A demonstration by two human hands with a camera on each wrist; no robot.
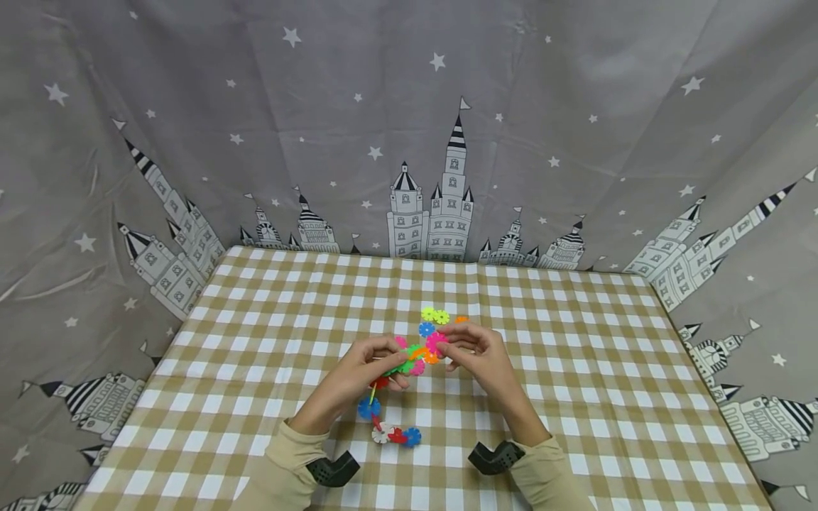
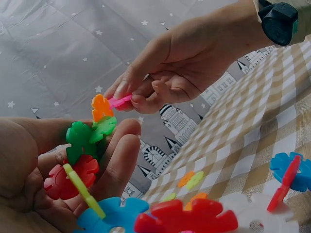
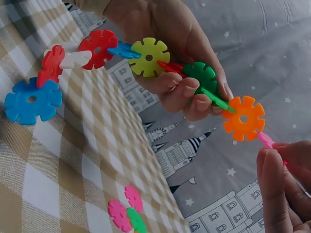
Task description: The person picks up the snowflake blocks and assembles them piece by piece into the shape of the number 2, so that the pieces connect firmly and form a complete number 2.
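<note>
My left hand point(image 1: 358, 372) holds a chain of notched plastic discs by its green discs point(image 3: 200, 73), thumb on one side and fingers on the other. From there the chain hangs toward me through red, yellow, blue point(image 1: 368, 408), red and white discs, then red, to a blue end disc point(image 1: 412, 436). An orange disc point(image 3: 233, 121) sticks out past the green ones on the other end. My right hand point(image 1: 479, 351) pinches a pink disc point(image 3: 266, 140) between thumb and fingertips. That pink disc meets the orange disc's edge, slot side hidden.
Beyond my hands, loose discs lie on the checked tablecloth point(image 1: 287, 319): yellow point(image 1: 442, 317), blue point(image 1: 426, 329) and orange point(image 1: 461, 319). Pink discs point(image 3: 118, 215) and a green one point(image 3: 136, 220) lie there too. A grey castle-print curtain point(image 1: 358, 64) hangs behind the table.
</note>
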